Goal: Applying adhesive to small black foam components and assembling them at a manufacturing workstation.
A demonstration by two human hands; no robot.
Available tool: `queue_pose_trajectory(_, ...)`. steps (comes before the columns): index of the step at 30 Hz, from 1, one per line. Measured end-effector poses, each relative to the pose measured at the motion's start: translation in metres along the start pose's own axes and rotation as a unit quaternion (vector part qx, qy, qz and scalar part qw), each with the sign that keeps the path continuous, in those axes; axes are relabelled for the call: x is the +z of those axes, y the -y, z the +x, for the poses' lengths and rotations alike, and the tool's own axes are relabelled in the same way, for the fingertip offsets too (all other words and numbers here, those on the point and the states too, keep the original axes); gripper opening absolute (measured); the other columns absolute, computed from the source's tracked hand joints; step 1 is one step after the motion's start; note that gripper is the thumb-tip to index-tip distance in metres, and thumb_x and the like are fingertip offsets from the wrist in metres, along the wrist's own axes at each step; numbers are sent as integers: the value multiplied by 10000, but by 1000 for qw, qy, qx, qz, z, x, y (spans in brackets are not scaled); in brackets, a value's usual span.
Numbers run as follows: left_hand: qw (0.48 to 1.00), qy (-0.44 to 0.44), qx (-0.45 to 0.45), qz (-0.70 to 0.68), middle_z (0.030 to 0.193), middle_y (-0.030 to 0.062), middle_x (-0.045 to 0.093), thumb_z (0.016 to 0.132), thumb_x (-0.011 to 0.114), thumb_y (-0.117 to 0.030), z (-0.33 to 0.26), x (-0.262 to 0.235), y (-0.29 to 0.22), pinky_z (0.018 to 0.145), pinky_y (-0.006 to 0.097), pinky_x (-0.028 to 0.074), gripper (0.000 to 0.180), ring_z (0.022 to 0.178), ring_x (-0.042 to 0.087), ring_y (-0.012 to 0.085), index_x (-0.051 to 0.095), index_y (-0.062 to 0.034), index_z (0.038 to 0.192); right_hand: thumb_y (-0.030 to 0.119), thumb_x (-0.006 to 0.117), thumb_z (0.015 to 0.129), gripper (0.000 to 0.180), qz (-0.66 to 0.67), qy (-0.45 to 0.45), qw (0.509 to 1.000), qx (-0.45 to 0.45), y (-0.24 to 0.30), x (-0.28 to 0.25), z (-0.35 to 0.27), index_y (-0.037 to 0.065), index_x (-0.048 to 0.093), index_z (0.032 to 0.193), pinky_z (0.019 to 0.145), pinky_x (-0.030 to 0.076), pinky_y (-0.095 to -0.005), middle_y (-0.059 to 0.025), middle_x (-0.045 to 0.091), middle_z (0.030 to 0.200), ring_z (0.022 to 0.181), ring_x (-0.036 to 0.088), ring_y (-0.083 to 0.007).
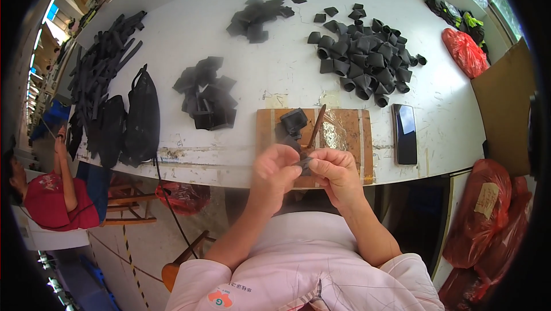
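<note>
My left hand point(274, 173) and my right hand point(337, 174) meet over the near edge of a brown wooden board point(359, 138). Both are closed, thumbs and fingers pinching a small black piece of material point(304, 163) between them. Just beyond the fingertips a slim brown stick point(317, 129) rises from the board; its lower end is partly hidden by my hands. A few flat black pieces point(293, 120) lie on the board's left half, close to my left hand. Clear tape covers part of the board's right half.
Right of the board lies a phone point(405, 134). Beyond it is a heap of curled black pieces point(367, 58); flat black pieces point(209, 95) lie left. Black strips point(106, 58) and a black bag point(142, 116) are far left. A person in red point(60, 202) sits left.
</note>
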State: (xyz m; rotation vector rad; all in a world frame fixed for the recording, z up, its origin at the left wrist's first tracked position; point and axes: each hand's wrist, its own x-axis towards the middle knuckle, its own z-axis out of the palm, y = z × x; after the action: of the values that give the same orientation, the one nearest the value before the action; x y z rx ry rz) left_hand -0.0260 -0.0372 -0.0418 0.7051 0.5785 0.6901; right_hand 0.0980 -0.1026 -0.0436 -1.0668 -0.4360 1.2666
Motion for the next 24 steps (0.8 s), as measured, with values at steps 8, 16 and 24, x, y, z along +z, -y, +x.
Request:
queue_pose_trajectory(8, 993, 7, 116, -7, 800, 138, 585, 789, 436, 71, 16, 28, -27, 351, 170, 310, 119, 390, 403, 29, 505, 39, 881, 236, 515, 871, 219, 5, 114, 994, 0, 55, 9, 5, 43, 562, 777, 560, 401, -207, 17, 526, 678, 615, 475, -54)
queue_pose_trajectory(16, 948, 143, -67, -277, 729, 124, 564, 866, 409, -14, 43, 26, -45, 279, 177, 212, 166, 292, 292, 25, 468, 33, 1014, 290, 503, 882, 296, -40, 205, 978, -12, 67, 4, 53, 52, 516, 706, 434, 305, -198, 38, 425, 583, 480, 349, -40)
queue_pose_trajectory(24, 867, 15, 364, 339, 931, 103, 564, 803, 552, -51, 40, 41, -51, 736, 237, 426, 330, 858, 535, 139, 482, 8, 1120, 265, 614, 792, 279, -318, -23, 883, -345, 62, 4, 33, 7, 557, 880, 528, 398, -259, -75, 508, 722, 622, 479, -154)
